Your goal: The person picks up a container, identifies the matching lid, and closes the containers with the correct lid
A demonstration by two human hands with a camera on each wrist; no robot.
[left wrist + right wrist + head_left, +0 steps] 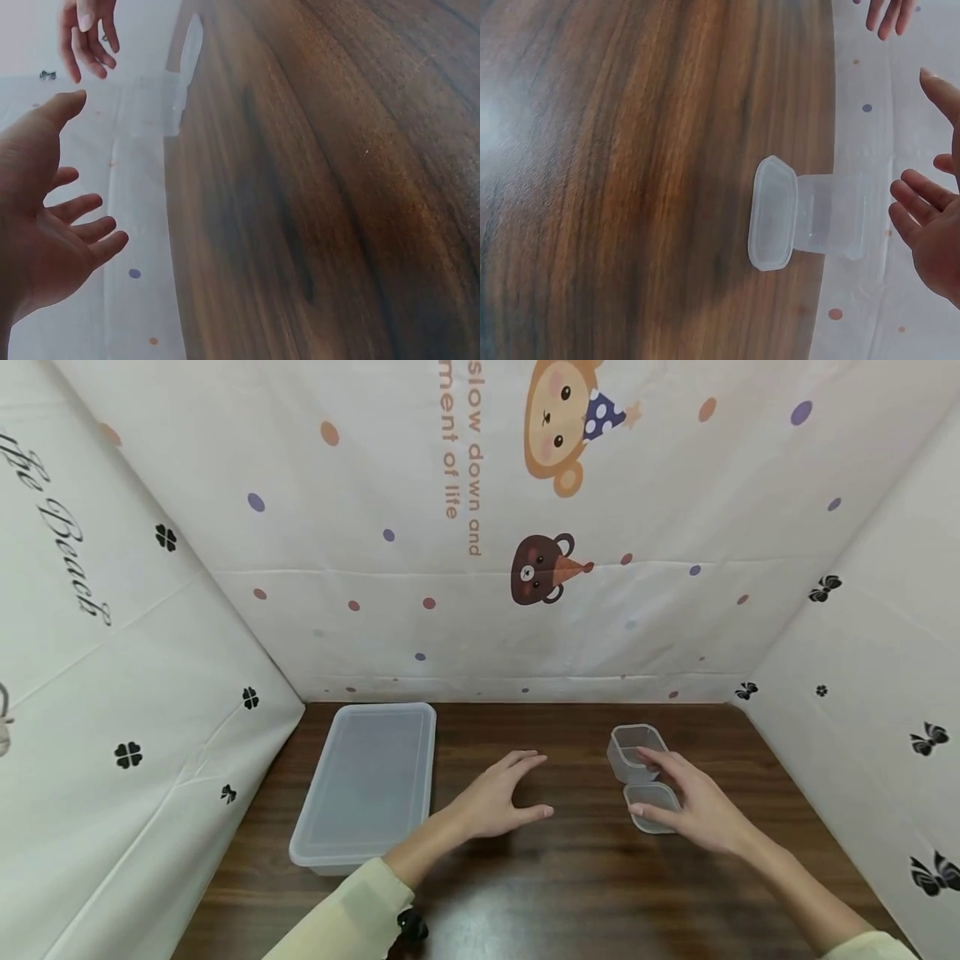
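Right hand (697,806) is spread wide, thumb & fingers apart, gripping nothing; it hovers over the small clear tub (628,768) and small lid (649,795) at R of the bench (555,893). Left hand (495,797) is likewise spread w/ nothing held, above mid-bench, btwn the big lidded box (371,785) at L and the tub.

Edges as I see them: tub sits near the far edge, lid just on its near side, the two seemingly touching; box's far end comes close to the far edge too. For moving I've a wide run of wood btwn box & tub, plus a strip R of the tub.

Surface is dark brown grained wood, glossy, w/ glare at near middle. White printed sheets (360,468) wall in L, R & far sides; far one has animal faces, lettering, dots.

Right wrist cam gives me the height that's unclear from the head cam: fingers are up clear of tub & lid. Box shows only in head view.
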